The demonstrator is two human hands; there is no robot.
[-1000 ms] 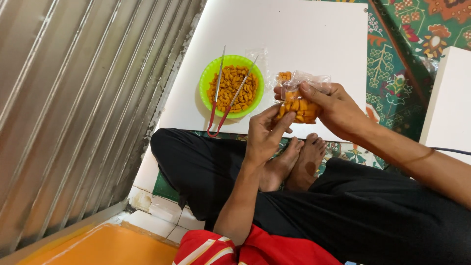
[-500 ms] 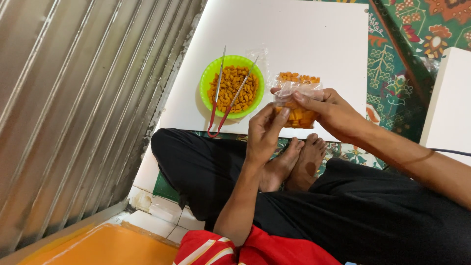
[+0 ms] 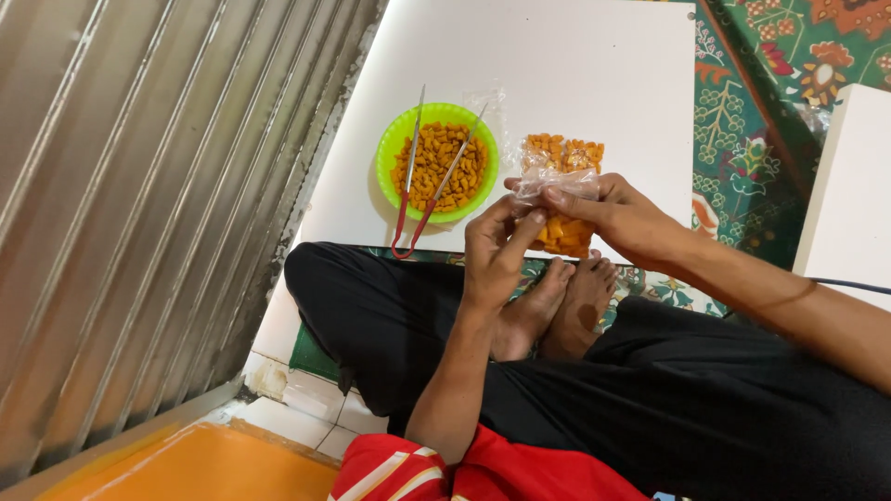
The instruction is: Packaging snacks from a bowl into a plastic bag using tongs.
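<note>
1. Broadly, the white surface point(image 3: 557, 65) carries a green bowl point(image 3: 390, 148) with tongs point(image 3: 436, 190) laid across it.
2. Right hand point(image 3: 622, 218) pinches the clear snack bag point(image 3: 561, 232) at its neck.
3. Left hand point(image 3: 492, 255) fingers point(image 3: 524, 232) close on the bag's side; twisting the neck tight should prevent spills.

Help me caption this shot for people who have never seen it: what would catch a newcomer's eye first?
Probably the small clear bag of orange snack pieces, held between the left hand and right hand above the person's crossed legs. Next, the bright green bowl of the same orange pieces on the white board, with red-handled metal tongs lying across it. Another filled bag lies just beyond the hands.
</note>
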